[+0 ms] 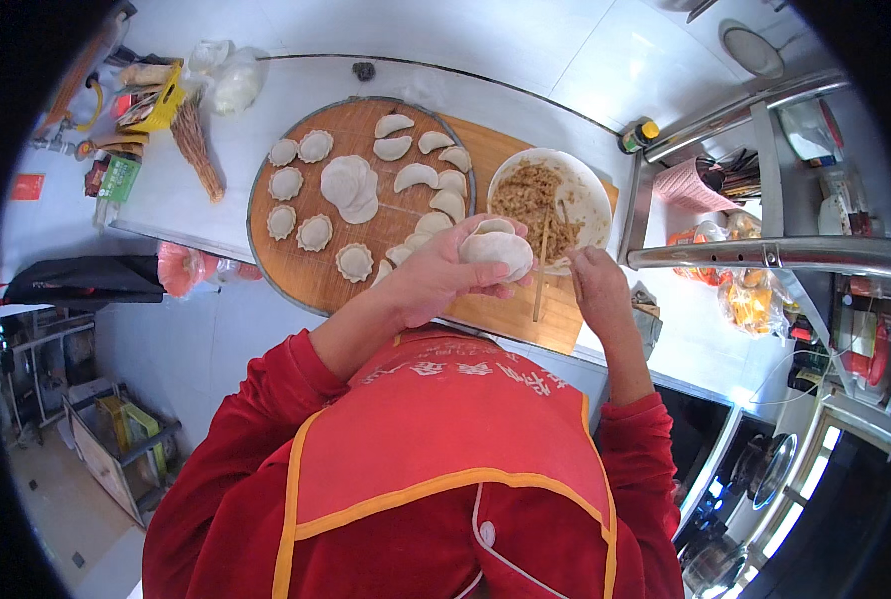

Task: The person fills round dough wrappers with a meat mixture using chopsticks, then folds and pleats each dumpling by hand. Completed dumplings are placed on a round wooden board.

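Observation:
My left hand [445, 273] holds round white dough wrappers [499, 254], with a smaller pale piece at their upper edge. My right hand [599, 288] is at the lower right rim of a white bowl [599, 187], fingers bent; whether they pinch a thin utensil cannot be told. Brown minced filling [524, 191] lies in the bowl, and a chopstick [541, 277] leans across its near rim. On a round wooden board [408, 281], left of the bowl, sit overlapping flat wrappers [348, 187], several crimped round dumplings [314, 232] and several half-moon dumplings [415, 177].
A rectangular wooden board [558, 322] lies under the bowl. A yellow-capped jar [639, 137] stands by the wall. Metal shelving [715, 254] rises at right. A yellow basket [162, 101], a straw brush [197, 150] and plastic bags [237, 82] are at left. The counter edge curves near my body.

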The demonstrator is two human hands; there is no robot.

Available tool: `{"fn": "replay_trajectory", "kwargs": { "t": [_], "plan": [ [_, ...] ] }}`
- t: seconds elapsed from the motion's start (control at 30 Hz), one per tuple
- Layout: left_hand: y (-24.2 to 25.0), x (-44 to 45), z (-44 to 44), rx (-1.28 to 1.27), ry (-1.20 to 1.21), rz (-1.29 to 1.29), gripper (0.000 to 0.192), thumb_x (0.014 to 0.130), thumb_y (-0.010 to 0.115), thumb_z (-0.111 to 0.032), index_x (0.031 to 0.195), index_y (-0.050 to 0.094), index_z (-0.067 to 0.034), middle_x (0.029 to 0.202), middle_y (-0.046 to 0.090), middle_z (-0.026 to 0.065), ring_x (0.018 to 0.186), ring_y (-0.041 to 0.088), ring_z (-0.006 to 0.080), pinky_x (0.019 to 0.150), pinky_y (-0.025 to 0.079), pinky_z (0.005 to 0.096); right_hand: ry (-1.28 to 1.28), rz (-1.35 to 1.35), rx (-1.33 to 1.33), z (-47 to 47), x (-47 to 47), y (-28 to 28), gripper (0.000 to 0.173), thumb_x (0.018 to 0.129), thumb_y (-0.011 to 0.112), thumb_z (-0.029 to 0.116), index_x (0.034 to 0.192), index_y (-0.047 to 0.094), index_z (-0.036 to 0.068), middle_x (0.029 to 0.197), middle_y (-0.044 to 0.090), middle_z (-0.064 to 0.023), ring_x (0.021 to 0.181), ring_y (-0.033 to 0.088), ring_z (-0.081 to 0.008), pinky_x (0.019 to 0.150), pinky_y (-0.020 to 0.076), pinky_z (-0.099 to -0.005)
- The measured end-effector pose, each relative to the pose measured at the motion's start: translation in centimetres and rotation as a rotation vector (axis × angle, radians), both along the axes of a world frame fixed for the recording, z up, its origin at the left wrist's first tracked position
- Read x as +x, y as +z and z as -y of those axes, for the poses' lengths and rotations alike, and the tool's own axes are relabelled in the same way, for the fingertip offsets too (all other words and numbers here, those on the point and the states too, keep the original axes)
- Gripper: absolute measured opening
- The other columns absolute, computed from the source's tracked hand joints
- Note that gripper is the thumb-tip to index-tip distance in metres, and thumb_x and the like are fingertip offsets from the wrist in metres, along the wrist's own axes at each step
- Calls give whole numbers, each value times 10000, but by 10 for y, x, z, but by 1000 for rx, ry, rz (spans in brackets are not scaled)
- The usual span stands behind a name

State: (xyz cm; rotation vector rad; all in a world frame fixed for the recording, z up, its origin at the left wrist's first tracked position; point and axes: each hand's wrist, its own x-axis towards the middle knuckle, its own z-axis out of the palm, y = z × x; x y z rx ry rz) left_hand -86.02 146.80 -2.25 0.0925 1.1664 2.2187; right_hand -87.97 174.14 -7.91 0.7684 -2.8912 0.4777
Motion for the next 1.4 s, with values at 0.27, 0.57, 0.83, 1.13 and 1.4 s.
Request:
{"fn": "replay_trajectory", "kwargs": {
  "t": [0.27, 0.57, 0.83, 1.13, 1.4],
  "plan": [
    [13, 8, -9, -135, 61, -323, 573, 887, 659, -143, 1377, 383, -32, 1274, 532, 125, 1140, 559, 178, 908, 496, 300, -3, 137, -691, 63, 20, 102, 272, 748, 737, 80, 1003, 678, 8, 854, 600, -98, 812, 572, -234, 717, 464, -341],
    [27, 9, -16, -254, 38, -433, 533, 864, 667, -128, 1341, 458, -15, 1305, 531, 105, 1171, 522, 159, 965, 450, 301, 68, -10, -664, 75, 28, 104, 248, 725, 750, 63, 967, 699, 48, 799, 581, -74, 745, 558, -238, 653, 452, -341],
    [28, 10, -15, -268, -1, -465, 542, 862, 686, -177, 1327, 472, 1, 1278, 565, 96, 1137, 542, 137, 948, 455, 275, 92, -198, -542, 75, 33, 104, 207, 716, 751, 49, 911, 683, 35, 785, 574, -75, 738, 563, -242, 640, 458, -340],
    [31, 13, -13, -368, 36, -607, 595, 873, 676, -140, 1392, 416, -12, 1335, 535, 112, 1159, 544, 148, 947, 465, 282, 100, -79, -610, 77, 34, 110, 251, 703, 761, 48, 942, 691, 22, 822, 578, -78, 733, 556, -245, 653, 461, -339],
    [33, 13, -11, -491, -28, -675, 616, 859, 698, -173, 1386, 423, -10, 1314, 559, 119, 1159, 559, 168, 958, 455, 290, 114, -159, -569, 78, 39, 109, 245, 691, 758, 19, 925, 685, 12, 782, 581, -88, 726, 557, -247, 641, 457, -334]
  ]
}}
